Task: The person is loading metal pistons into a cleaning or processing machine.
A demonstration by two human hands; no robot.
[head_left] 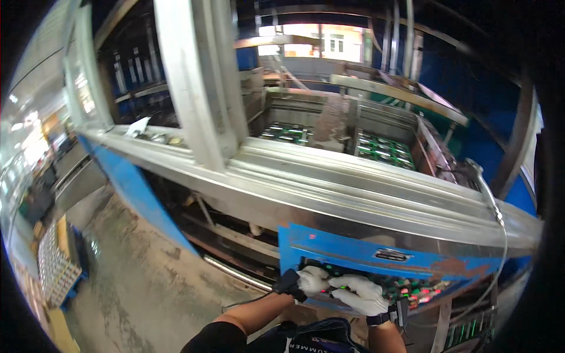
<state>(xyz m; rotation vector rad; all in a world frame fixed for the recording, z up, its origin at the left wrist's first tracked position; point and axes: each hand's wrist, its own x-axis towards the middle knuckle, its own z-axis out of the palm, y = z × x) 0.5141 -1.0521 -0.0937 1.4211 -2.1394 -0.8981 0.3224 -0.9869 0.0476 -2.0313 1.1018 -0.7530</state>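
Note:
Both of my hands wear white gloves and are close together in front of a control panel (415, 292) set into the blue front of the machine. My left hand (313, 280) is at the panel's left end, its fingers curled and smeared by motion; I cannot tell whether it holds anything. My right hand (361, 294) is just beside it, fingers pointing left and apart from the thumb, and nothing shows between them. Small buttons glow red and green to the right of the right hand. Dark straps with devices are on both wrists.
A metal ledge (353, 188) runs across above the panel. Behind it are tanks with racks of shiny parts (385, 150). A hose (505, 235) hangs at the right. On the left floor stands a pallet of stacked metallic pieces (57, 259). An open bay (235, 235) lies left of the panel.

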